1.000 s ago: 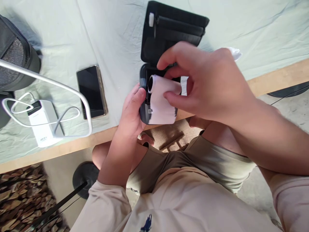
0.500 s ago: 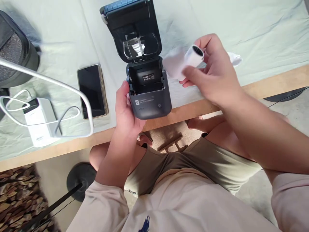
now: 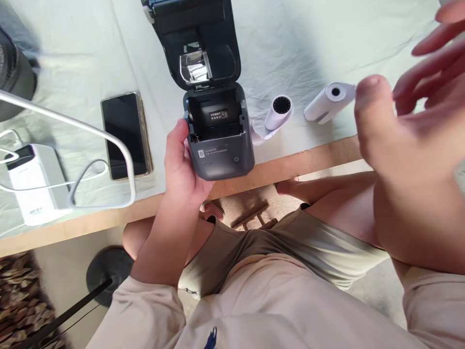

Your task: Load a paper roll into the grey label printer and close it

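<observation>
My left hand (image 3: 185, 167) grips the dark label printer (image 3: 223, 155) by its left side and underside, at the table's front edge. The printer's lid (image 3: 203, 43) is swung up, and its paper bay holds no roll. To the printer's right a nearly used-up paper roll (image 3: 279, 112) with a black-toothed core stands on the cloth, a loose strip trailing from it. A fuller white paper roll (image 3: 329, 102) with a small dark core hole lies further right. Raised close to the camera, my right hand (image 3: 414, 97) holds nothing, its fingers apart.
A phone (image 3: 127, 135) lies left of the printer. Further left are a white power adapter (image 3: 39, 184) with a cable (image 3: 90, 131) arching over it and a dark round case (image 3: 14, 77). The wooden table edge (image 3: 305, 157) runs in front; a black round base (image 3: 109, 271) stands below.
My right hand has let go of the nearly used-up roll, leaving it on the cloth, and has moved right and up toward the camera. My left hand keeps its hold on the printer.
</observation>
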Tool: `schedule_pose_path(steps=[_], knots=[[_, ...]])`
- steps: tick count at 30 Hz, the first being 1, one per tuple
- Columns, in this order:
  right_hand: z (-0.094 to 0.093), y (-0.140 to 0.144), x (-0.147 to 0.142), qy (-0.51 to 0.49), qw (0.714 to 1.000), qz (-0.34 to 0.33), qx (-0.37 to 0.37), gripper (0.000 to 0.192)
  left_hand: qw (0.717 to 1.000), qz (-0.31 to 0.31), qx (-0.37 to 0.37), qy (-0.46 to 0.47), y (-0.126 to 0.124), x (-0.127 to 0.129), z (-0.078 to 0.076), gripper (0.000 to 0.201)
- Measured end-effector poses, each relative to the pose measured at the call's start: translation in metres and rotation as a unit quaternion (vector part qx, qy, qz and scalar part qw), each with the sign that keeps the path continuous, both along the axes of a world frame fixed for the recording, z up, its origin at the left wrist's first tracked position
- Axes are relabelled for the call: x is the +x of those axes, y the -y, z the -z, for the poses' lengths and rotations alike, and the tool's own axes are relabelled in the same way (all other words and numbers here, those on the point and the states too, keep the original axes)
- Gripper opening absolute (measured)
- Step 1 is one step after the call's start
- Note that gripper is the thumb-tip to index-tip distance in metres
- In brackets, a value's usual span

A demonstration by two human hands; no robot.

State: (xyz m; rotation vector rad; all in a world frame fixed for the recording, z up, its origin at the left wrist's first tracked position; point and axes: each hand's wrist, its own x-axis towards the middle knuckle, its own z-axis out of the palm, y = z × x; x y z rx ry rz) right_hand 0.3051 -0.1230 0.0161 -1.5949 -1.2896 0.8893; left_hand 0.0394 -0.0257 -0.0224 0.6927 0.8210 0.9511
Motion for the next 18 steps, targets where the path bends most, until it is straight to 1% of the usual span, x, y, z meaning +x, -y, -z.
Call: schedule_pose_path(steps=[1,2,3,4,5,6,7,9,10,11,12,13,14,15,16,17,18], knots=[[0.003,-0.004,0.008,0.077,0.994,0.051,0.05,0.08,1.0,0.0,0.003,0.004,0.0,0.0,0.001,0.04],[0.009,-0.009,0.015,0.218,0.968,0.088,0.084,0.076,1.0,0.0,0.007,0.006,-0.001,0.0,0.002,0.04],[0.016,-0.014,0.019,0.299,0.945,0.107,0.072,0.069,1.0,0.0,0.011,0.007,-0.001,0.001,0.003,0.041],[0.024,-0.019,0.022,0.352,0.928,0.117,0.049,0.062,1.0,-0.001,0.015,0.008,-0.002,0.0,0.004,0.041],[0.032,-0.024,0.024,0.383,0.916,0.118,0.025,0.057,1.0,-0.002,0.017,0.007,-0.003,0.0,0.004,0.041],[0.039,-0.027,0.024,0.386,0.916,0.111,0.002,0.052,1.0,0.0,0.016,0.005,-0.003,0.0,0.003,0.04],[0.045,-0.028,0.024,0.381,0.919,0.103,-0.005,0.049,1.0,0.004,0.011,0.003,-0.004,0.0,0.003,0.039],[0.049,-0.029,0.023,0.36,0.928,0.092,0.013,0.048,1.0,0.01,0.003,0.0,-0.004,0.0,0.002,0.038],[0.049,-0.03,0.023,0.34,0.936,0.09,0.028,0.052,1.0,0.009,0.002,-0.001,-0.004,0.0,0.001,0.038],[0.046,-0.031,0.023,0.315,0.943,0.098,0.053,0.059,1.0,0.007,0.005,-0.002,-0.004,0.0,0.001,0.04],[0.042,-0.033,0.023,0.288,0.946,0.117,0.097,0.068,1.0,0.004,0.01,-0.001,-0.004,0.001,0.002,0.043],[0.036,-0.036,0.022,0.262,0.943,0.137,0.151,0.074,1.0,0.0,0.016,0.0,-0.004,0.001,0.002,0.045],[0.029,-0.04,0.019,0.232,0.941,0.14,0.203,0.075,1.0,0.002,0.018,0.003,-0.003,0.002,0.003,0.046],[0.022,-0.044,0.013,0.193,0.942,0.119,0.248,0.072,1.0,0.004,0.019,0.005,-0.003,0.003,0.003,0.047],[0.015,-0.049,0.005,0.169,0.945,0.083,0.266,0.065,1.0,0.007,0.018,0.008,-0.002,0.004,0.003,0.046],[0.008,-0.053,-0.006,0.143,0.953,0.032,0.264,0.056,1.0,0.008,0.016,0.011,-0.001,0.004,0.003,0.046],[0.003,-0.056,-0.02,0.12,0.96,-0.035,0.249,0.053,1.0,0.008,0.016,0.013,-0.001,0.005,0.002,0.045]])
